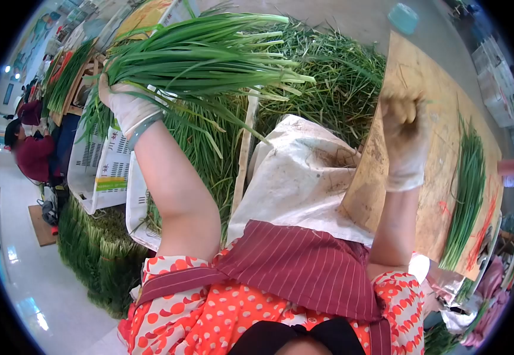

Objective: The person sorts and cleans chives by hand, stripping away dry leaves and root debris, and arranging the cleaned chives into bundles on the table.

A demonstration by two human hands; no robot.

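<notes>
My left hand point(128, 107), in a pale glove, grips a large bunch of long green stalks point(198, 56) at the upper left; their pale cut ends point right. My right hand point(405, 136), in a soiled glove, is raised over the wooden board point(440, 100) at the right. Its fingers are smeared by motion, so whether they hold anything is unclear. A slim green bundle point(467, 195) lies on the board, right of that hand, beside red ties point(487, 228). Between my arms, a dirty white cloth point(298, 165) hangs over my lap area.
A heap of loose greens point(328, 83) lies beyond the cloth. White crates point(108, 160) stand at the left, with more greens point(103, 254) stacked below them. Another person point(32, 151) in dark red is at the far left. White containers point(494, 77) are at the far right.
</notes>
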